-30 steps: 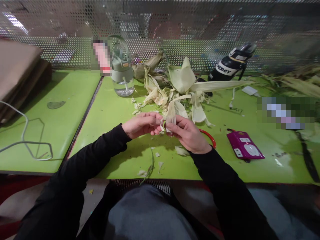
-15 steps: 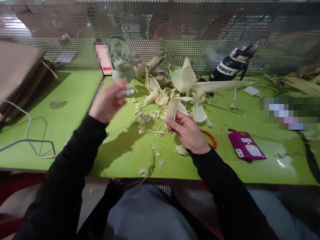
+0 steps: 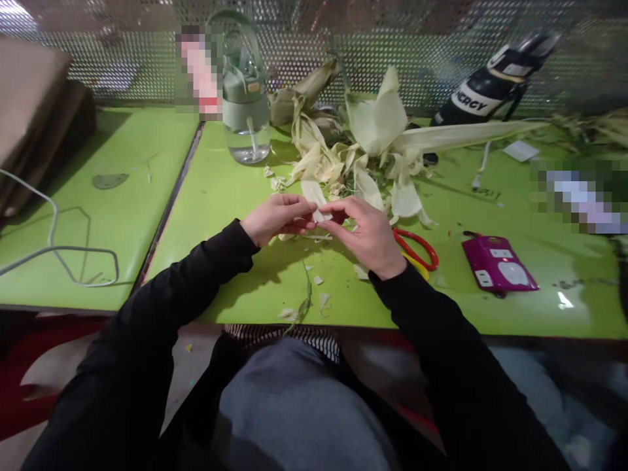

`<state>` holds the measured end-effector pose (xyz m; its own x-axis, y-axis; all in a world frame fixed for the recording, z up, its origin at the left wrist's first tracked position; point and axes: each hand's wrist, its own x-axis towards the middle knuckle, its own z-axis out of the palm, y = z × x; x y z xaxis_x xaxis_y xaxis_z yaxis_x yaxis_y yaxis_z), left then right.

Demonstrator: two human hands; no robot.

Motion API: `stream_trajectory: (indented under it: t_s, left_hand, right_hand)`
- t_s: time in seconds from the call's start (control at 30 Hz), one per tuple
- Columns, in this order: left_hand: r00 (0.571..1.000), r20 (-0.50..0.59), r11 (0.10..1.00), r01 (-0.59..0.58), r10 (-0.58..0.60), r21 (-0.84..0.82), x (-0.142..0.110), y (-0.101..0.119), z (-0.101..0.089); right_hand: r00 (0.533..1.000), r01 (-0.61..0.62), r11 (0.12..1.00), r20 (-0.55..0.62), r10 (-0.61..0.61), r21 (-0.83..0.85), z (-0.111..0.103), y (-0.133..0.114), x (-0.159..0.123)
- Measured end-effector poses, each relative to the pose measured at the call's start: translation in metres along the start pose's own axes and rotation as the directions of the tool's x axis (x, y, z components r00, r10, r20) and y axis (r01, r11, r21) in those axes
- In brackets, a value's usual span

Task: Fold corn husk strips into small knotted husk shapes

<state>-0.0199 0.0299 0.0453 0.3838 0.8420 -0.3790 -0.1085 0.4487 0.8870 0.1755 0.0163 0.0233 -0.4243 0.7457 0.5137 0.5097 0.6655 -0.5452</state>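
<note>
Between my two hands is a pale strip of corn husk (image 3: 314, 193), pinched at its lower end. My left hand (image 3: 280, 217) has its thumb and fingers closed on the strip's left edge. My right hand (image 3: 367, 230) grips the same strip from the right with thumb and forefinger. Just beyond them lies a loose heap of dried corn husks (image 3: 375, 121), some broad and cupped, others shredded. Small husk scraps (image 3: 318, 280) and a thin green stem (image 3: 307, 297) are scattered on the green table nearer to me.
Scissors with red and yellow handles (image 3: 426, 247) lie partly behind my right wrist. A purple power socket (image 3: 499, 263) is farther right. At the back stand a clear water bottle (image 3: 248, 127) and a leaning black bottle (image 3: 478, 95). Cardboard (image 3: 29, 104) and a grey cable (image 3: 73, 249) are left.
My left hand has come down and right from beside the water bottle to meet my right hand at the husk strip, and closed on it. The camera view has tilted slightly downward.
</note>
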Motion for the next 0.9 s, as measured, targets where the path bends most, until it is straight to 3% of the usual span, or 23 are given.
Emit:
stream_trajectory:
  t_s: [0.1, 0.2, 0.27, 0.37, 0.47, 0.57, 0.67, 0.77, 0.83, 0.9]
  left_hand:
    - [1.000, 0.008, 1.000, 0.012, -0.012, 0.012, 0.001, -0.003, 0.001]
    - [0.994, -0.022, 0.994, -0.110, 0.110, -0.001, 0.000, 0.002, -0.004]
    - [0.961, -0.092, 0.961, -0.269, 0.262, -0.066, -0.002, 0.013, -0.013]
    - [0.906, -0.250, 0.908, -0.388, 0.342, -0.160, -0.005, 0.030, -0.030]
    - [0.873, -0.339, 0.879, -0.432, 0.350, -0.204, -0.006, 0.041, -0.043]
    - [0.865, -0.360, 0.879, -0.436, 0.349, -0.193, -0.006, 0.043, -0.046]
    - [0.903, -0.273, 0.913, -0.380, 0.332, -0.145, -0.008, 0.035, -0.035]
    - [0.973, -0.075, 0.972, -0.225, 0.220, -0.067, -0.008, 0.021, -0.016]
    - [0.991, 0.014, 0.991, -0.129, 0.129, -0.035, -0.008, 0.012, -0.004]
    - [0.992, 0.065, 0.994, -0.108, 0.110, -0.035, -0.008, 0.006, 0.003]
  right_hand:
    - [0.997, 0.072, 0.996, -0.012, -0.073, -0.054, 0.002, 0.001, 0.000]
    - [0.996, 0.047, 0.998, -0.076, -0.044, 0.035, -0.002, 0.002, 0.002]
    - [0.973, 0.000, 0.995, -0.229, 0.023, 0.101, -0.007, 0.003, 0.004]
    - [0.887, -0.050, 0.993, -0.451, 0.095, 0.111, -0.016, 0.009, 0.007]
    - [0.877, -0.119, 0.988, -0.456, 0.151, 0.098, -0.019, 0.015, 0.006]
    - [0.889, -0.184, 0.980, -0.411, 0.200, 0.078, -0.018, 0.016, 0.005]
    - [0.936, -0.162, 0.986, -0.311, 0.167, 0.041, -0.013, 0.011, 0.004]
    - [0.987, -0.069, 0.998, -0.144, 0.070, 0.006, -0.008, 0.004, 0.002]
    - [0.996, 0.009, 1.000, -0.093, -0.009, 0.000, -0.006, 0.001, 0.000]
    - [0.992, 0.081, 0.997, -0.092, -0.082, -0.014, -0.006, 0.001, -0.002]
